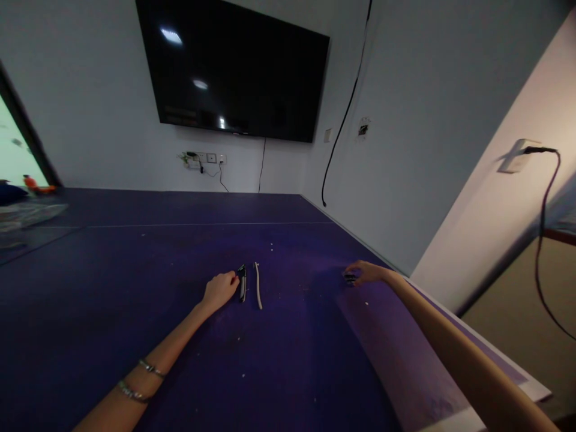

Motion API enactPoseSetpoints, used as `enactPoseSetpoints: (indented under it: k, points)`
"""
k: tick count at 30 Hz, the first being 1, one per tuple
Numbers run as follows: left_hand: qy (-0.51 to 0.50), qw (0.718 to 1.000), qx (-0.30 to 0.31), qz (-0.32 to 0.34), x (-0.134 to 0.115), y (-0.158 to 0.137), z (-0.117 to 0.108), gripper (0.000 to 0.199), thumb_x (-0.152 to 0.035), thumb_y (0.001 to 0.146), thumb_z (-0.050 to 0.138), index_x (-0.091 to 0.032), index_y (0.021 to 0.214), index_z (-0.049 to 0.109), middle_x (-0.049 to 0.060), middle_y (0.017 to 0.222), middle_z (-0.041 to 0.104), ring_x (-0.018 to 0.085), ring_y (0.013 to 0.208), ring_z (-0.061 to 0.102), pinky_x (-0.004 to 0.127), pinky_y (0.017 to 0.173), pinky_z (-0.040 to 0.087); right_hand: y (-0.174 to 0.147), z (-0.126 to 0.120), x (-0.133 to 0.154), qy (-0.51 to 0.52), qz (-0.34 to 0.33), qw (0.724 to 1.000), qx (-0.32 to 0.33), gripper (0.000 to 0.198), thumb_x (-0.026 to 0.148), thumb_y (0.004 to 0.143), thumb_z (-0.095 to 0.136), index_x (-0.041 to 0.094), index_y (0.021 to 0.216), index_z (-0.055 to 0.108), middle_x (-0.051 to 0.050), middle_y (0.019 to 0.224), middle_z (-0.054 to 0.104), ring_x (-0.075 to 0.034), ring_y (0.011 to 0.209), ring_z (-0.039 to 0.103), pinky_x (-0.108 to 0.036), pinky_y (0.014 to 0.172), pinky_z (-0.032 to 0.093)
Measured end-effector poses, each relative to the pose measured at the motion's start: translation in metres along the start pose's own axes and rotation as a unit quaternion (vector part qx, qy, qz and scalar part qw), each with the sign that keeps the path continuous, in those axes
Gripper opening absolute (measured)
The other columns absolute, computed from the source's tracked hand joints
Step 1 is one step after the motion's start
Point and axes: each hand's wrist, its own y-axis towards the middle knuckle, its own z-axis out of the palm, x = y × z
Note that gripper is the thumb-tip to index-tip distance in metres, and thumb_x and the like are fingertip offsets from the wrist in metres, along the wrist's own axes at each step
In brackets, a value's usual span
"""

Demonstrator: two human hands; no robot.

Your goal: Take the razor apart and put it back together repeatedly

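My left hand [220,289] has its fingers curled closed. Its fingertips pinch at the upper side of a slim black-and-silver tool [243,287], whose exact kind I cannot make out. Just to the right of that tool, a thin white toothbrush [258,287] lies on the purple tabletop [288,348], its small head pointing away from me. Far to the right, my right hand [368,272] reaches down with thumb and fingers bent around a small dark object with light stripes [350,278]. That object rests on the table and is too small to name.
A black television [238,72] hangs on the wall above wall sockets [211,158]. One black cable [344,120] dangles near the table's right edge. Another plug and cable [543,210] hang at far right. Clear plastic packaging [33,215] lies at the far left.
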Motion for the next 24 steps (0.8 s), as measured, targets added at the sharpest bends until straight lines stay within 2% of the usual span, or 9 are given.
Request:
enactPoseSetpoints:
  k: [3, 8, 19, 24]
  points:
    - [0.003, 1.0, -0.001, -0.009, -0.002, -0.002, 0.0, 0.032, -0.035, 0.087, 0.033, -0.02, 0.087, 0.061, 0.007, 0.086, 0.067, 0.02, 0.08, 0.063, 0.027, 0.066, 0.043, 0.006, 0.004, -0.001, 0.004, -0.029, 0.999, 0.034, 0.043, 0.026, 0.053, 0.066, 0.023, 0.096, 0.068, -0.004, 0.098, 0.066, -0.024, 0.091, 0.059, -0.029, 0.08, 0.045]
    - [0.002, 1.0, -0.012, -0.019, -0.004, -0.006, 0.001, 0.03, -0.034, 0.087, 0.034, -0.021, 0.089, 0.061, 0.007, 0.087, 0.067, 0.02, 0.08, 0.063, 0.028, 0.067, 0.043, 0.026, 0.018, 0.02, 0.04, -0.085, 0.995, 0.021, 0.046, 0.028, 0.055, 0.064, 0.018, 0.1, 0.066, -0.008, 0.102, 0.063, -0.026, 0.097, 0.056, -0.033, 0.085, 0.044]
    - [0.0, 1.0, -0.021, -0.013, -0.005, -0.009, 0.003, 0.031, -0.032, 0.088, 0.031, -0.02, 0.09, 0.06, 0.007, 0.084, 0.067, 0.022, 0.079, 0.063, 0.031, 0.068, 0.044, 0.073, 0.051, 0.141, 0.148, -0.216, 0.965, 0.003, 0.048, 0.03, 0.059, 0.067, 0.018, 0.105, 0.063, -0.007, 0.104, 0.061, -0.022, 0.095, 0.057, -0.033, 0.086, 0.043]
    - [0.0, 1.0, -0.016, -0.019, -0.006, -0.01, 0.004, 0.031, -0.032, 0.088, 0.032, -0.02, 0.092, 0.06, 0.007, 0.087, 0.067, 0.02, 0.082, 0.063, 0.029, 0.072, 0.044, 0.08, 0.063, 0.175, 0.176, -0.238, 0.955, 0.003, 0.046, 0.035, 0.062, 0.069, 0.018, 0.104, 0.063, -0.008, 0.102, 0.062, -0.022, 0.092, 0.058, -0.034, 0.084, 0.044]
